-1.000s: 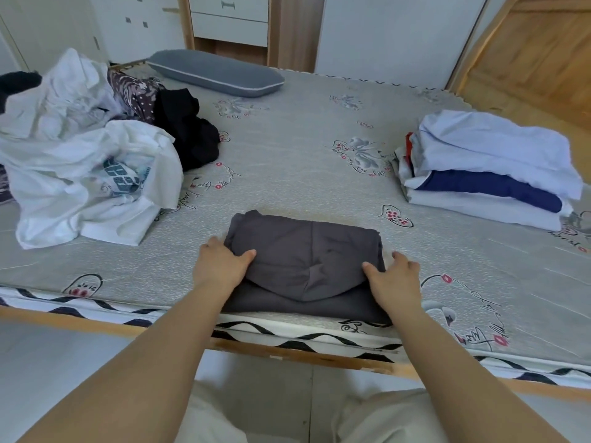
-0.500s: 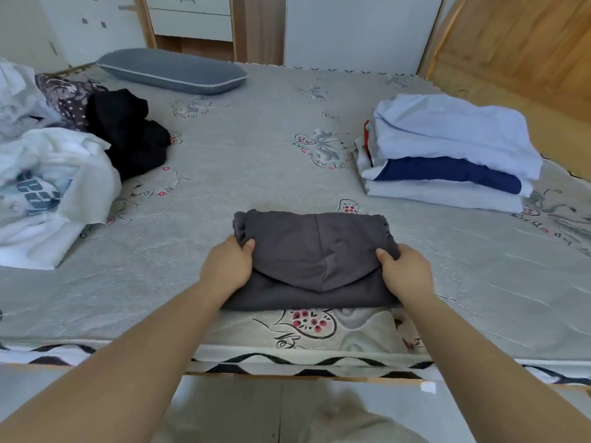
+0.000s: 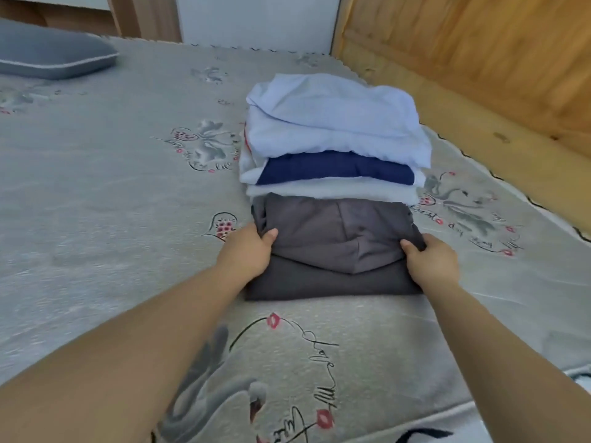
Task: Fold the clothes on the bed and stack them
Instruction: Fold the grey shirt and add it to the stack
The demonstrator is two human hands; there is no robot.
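Observation:
A folded dark grey garment lies on the bed, held at both sides. My left hand grips its left edge, thumb on top. Its right edge is pinched by my right hand. Directly behind it, touching its far edge, stands a stack of folded clothes: a pale blue piece on top, a navy one under it, white ones at the bottom.
A grey pillow lies at the far left of the bed. A wooden wall panel runs along the bed's right side. The pile of unfolded clothes is out of view.
Both hands have carried the grey garment forward and to the right across the bed, up against the folded stack. The view has swung right, so the unfolded pile has left the frame.

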